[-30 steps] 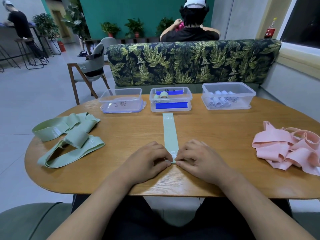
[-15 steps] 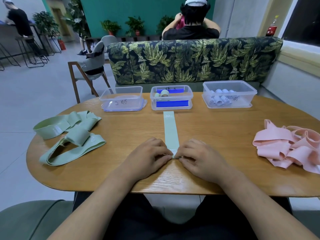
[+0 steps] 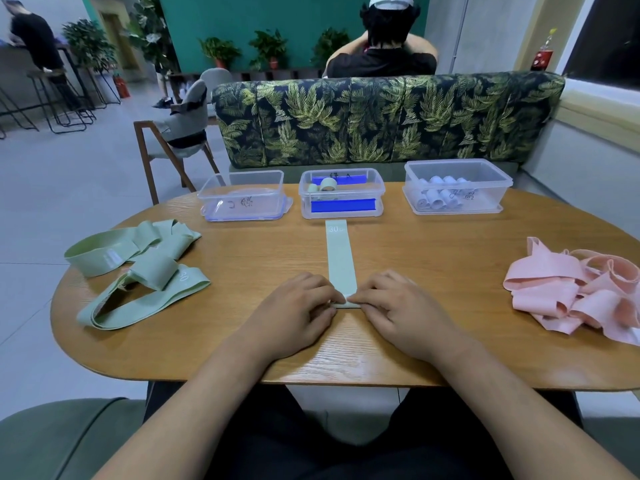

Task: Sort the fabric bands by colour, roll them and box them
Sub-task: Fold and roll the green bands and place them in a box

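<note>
A pale green fabric band point(image 3: 340, 258) lies flat and straight down the middle of the wooden table point(image 3: 415, 258), its far end marked "30". My left hand point(image 3: 294, 311) and my right hand point(image 3: 398, 308) pinch its near end, where a small roll has formed. Loose green bands point(image 3: 135, 268) are heaped at the left and pink bands point(image 3: 575, 292) at the right. Three clear boxes stand at the far edge: the left box point(image 3: 242, 195) holds no bands, the middle box point(image 3: 341, 194) holds green rolls, the right box point(image 3: 455, 187) holds several pale rolls.
A leaf-patterned sofa back point(image 3: 381, 119) rises behind the boxes, with a person point(image 3: 384, 39) seated beyond it. A wooden chair point(image 3: 173, 147) stands at the far left of the table. The table's near edge runs just under my wrists.
The rolled near end of the green band has crept a little away from me under my fingers. The visible flat stretch of band is slightly shorter.
</note>
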`<state>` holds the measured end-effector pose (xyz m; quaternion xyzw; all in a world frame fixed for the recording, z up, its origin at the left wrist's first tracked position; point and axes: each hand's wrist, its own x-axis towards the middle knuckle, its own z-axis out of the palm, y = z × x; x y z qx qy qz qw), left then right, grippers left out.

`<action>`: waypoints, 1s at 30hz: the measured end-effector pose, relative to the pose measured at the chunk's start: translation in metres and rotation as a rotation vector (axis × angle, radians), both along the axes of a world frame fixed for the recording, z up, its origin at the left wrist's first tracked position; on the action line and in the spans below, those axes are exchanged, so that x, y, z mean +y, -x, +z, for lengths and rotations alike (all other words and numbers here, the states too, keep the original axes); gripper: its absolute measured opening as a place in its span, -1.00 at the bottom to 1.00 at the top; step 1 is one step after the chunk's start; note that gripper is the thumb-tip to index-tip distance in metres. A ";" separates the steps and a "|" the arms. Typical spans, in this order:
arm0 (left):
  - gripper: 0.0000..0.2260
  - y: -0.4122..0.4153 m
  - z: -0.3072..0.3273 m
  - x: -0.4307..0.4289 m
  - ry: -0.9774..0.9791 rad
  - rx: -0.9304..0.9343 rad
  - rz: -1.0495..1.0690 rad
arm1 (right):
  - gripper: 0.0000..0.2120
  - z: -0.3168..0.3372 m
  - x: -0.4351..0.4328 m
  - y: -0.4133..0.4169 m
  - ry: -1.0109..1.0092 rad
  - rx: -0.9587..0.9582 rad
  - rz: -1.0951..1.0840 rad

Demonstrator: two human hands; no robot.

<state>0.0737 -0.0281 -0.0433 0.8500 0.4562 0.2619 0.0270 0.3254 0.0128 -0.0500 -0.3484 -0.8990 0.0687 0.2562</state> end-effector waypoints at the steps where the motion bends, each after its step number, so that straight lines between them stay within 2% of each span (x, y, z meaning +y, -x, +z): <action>1: -0.81 0.000 -0.001 0.000 0.003 -0.001 0.008 | -0.73 0.000 0.000 0.000 0.005 0.012 -0.005; 5: -0.74 0.001 -0.001 0.002 0.030 0.007 0.043 | -0.72 0.000 0.001 -0.003 0.035 0.086 0.009; 11: -0.59 0.001 -0.002 0.001 0.055 0.052 0.088 | -0.67 -0.003 0.006 -0.002 0.086 0.036 -0.013; 17: -0.71 0.000 -0.001 0.002 0.047 0.041 0.051 | -0.66 -0.004 0.011 -0.002 0.133 0.034 -0.040; 25: -0.65 0.001 -0.003 0.004 0.066 0.049 0.094 | -0.67 0.000 0.007 -0.002 0.180 0.105 -0.073; 27: -0.64 0.000 -0.003 0.005 0.075 0.054 0.105 | -0.72 -0.002 0.008 -0.001 0.158 0.090 -0.048; 30: -0.60 0.000 -0.004 0.008 0.090 0.069 0.129 | -0.68 -0.004 0.015 -0.001 0.164 0.057 -0.054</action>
